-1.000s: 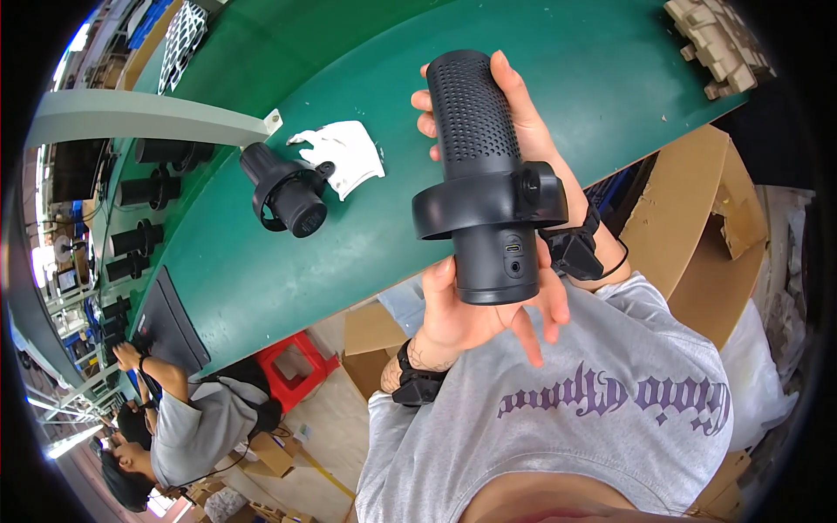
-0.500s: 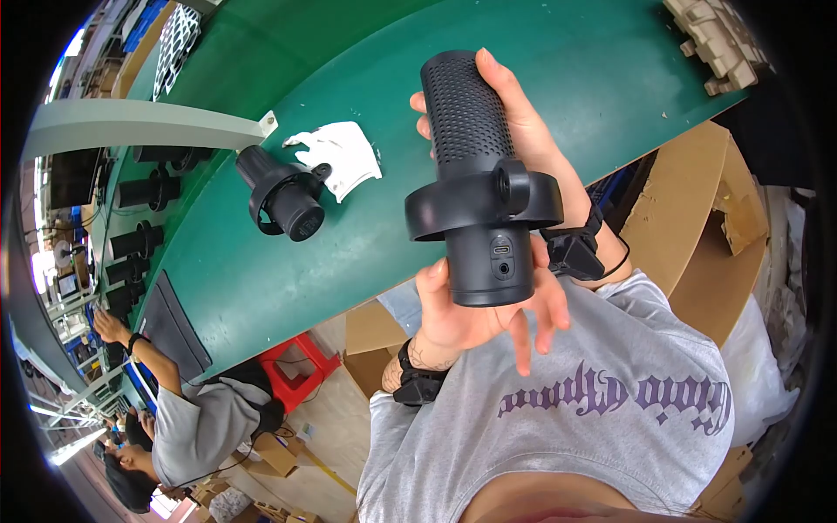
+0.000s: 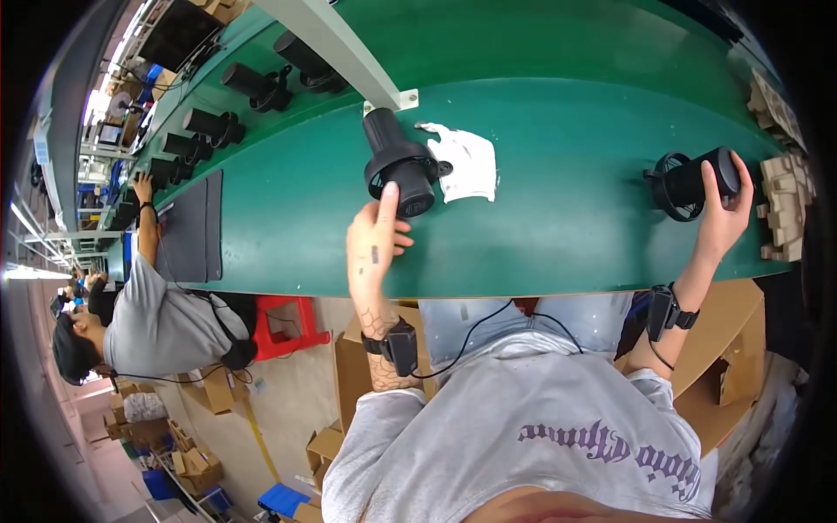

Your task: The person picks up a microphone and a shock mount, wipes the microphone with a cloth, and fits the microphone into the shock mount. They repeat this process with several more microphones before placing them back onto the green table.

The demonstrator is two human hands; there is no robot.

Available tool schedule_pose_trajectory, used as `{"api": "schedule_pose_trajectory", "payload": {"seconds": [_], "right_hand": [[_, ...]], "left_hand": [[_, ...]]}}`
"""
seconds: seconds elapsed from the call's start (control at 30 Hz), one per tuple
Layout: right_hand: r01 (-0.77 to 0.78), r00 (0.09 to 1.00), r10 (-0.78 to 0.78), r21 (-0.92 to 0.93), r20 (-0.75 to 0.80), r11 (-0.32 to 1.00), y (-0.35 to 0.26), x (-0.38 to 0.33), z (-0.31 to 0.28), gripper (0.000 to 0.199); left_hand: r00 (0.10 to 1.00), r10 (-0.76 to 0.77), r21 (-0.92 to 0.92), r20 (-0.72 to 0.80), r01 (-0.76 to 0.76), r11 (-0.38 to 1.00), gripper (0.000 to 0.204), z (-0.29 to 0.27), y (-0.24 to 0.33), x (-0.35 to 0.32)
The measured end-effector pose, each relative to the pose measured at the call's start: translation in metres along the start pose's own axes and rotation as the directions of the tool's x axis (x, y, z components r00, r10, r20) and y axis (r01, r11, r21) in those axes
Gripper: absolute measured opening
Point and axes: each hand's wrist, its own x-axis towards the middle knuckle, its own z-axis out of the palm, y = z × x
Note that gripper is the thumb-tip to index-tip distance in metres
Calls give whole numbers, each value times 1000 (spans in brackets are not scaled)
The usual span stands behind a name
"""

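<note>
My right hand point(image 3: 728, 213) holds a black desk microphone point(image 3: 689, 187) at the table's right, with thumb and fingers around the plain end of its body. The microphone lies tilted, its ring toward the middle of the table. At the left, a second black microphone point(image 3: 403, 170) with a ring mount stands leaning beside the pale post. My left hand point(image 3: 375, 240) is at its lower end, one finger extended against the body and the others apart, not wrapped round it. A white glove or cloth point(image 3: 471, 166) lies just right of that microphone.
The pale post point(image 3: 340, 52) rises behind the left microphone. Moulded cardboard trays point(image 3: 785, 209) sit at the right edge. More microphones point(image 3: 257, 87) line the far left. A dark mat point(image 3: 196, 231) lies near a seated co-worker point(image 3: 166, 322). Open cartons point(image 3: 719, 349) stand below the table.
The microphone held up in both hands is now down at the table's right in my right hand. My left hand has let go and moved left to the other microphone. The view has turned.
</note>
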Motion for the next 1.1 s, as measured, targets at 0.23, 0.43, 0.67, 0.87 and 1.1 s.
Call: {"api": "schedule_pose_trajectory", "payload": {"seconds": [0.23,0.43,0.67,0.87,1.1], "right_hand": [[494,813,-582,-502,-24,710,-65,-18,32,31],[207,780,-214,81,589,975,-112,-58,127,14],[531,569,-328,-33,754,847,-20,-103,254,31],[58,735,-103,89,670,994,-6,-93,251,22],[-339,797,92,316,598,886,4,-91,247,17]], "left_hand": [[998,59,-408,22,-45,912,70,12,-13,20],[995,92,-440,-35,-98,893,100,16,5,4],[976,212,-792,57,-86,604,80,36,-6,19],[835,548,-938,47,-152,313,69,10,21,-48],[622,776,-989,111,-9,149,88,9,55,-74]]}}
